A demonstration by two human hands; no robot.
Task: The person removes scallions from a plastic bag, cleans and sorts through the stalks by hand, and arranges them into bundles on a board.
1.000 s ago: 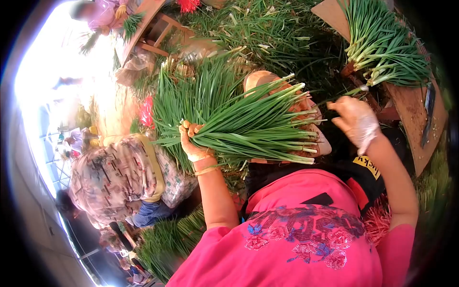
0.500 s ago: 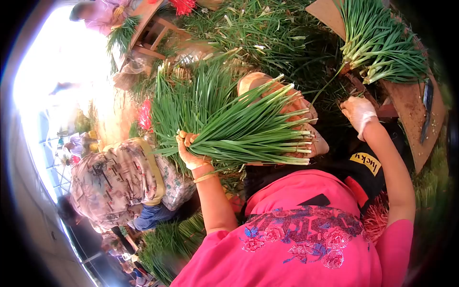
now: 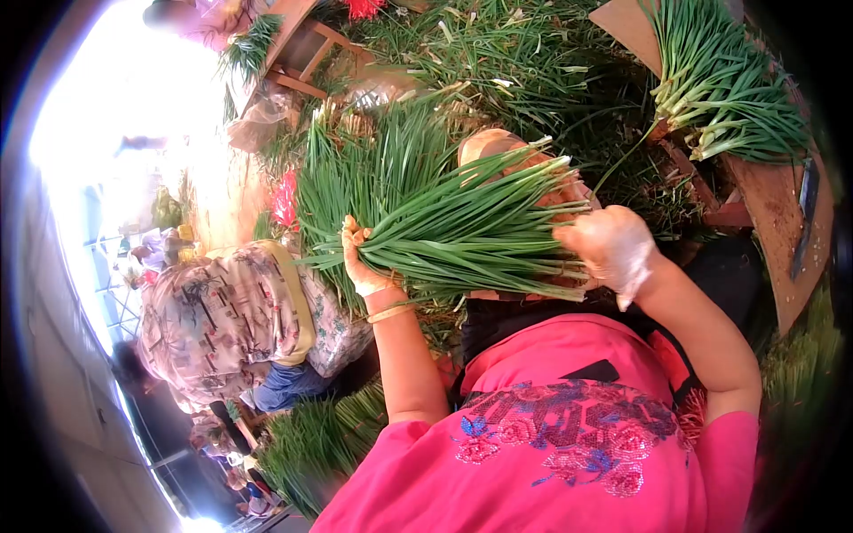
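A loose bunch of long green stalks [image 3: 480, 226] lies sideways across the middle, pale cut ends to the right. My left hand [image 3: 362, 258] is wrapped round its leafy part at the left. At the pale ends is my right hand [image 3: 609, 249], gloved, its fingers bent together against the stalk ends; whether they pinch a stalk is hidden. Under and behind the held bunch, more green stalks [image 3: 391, 151] stand in a pile.
On a wooden board [image 3: 773, 200] at the right lie another heap of green stalks [image 3: 729, 89] and a dark knife [image 3: 805, 213]. Cut leaves [image 3: 498, 53] litter the ground beyond. A co-worker in a patterned shirt [image 3: 222, 324] bends at the left; another person [image 3: 213, 22] is at the upper left.
My right hand reached down beside the board, then came left to the pale ends of the bunch. My left hand keeps its hold, nearly in place.
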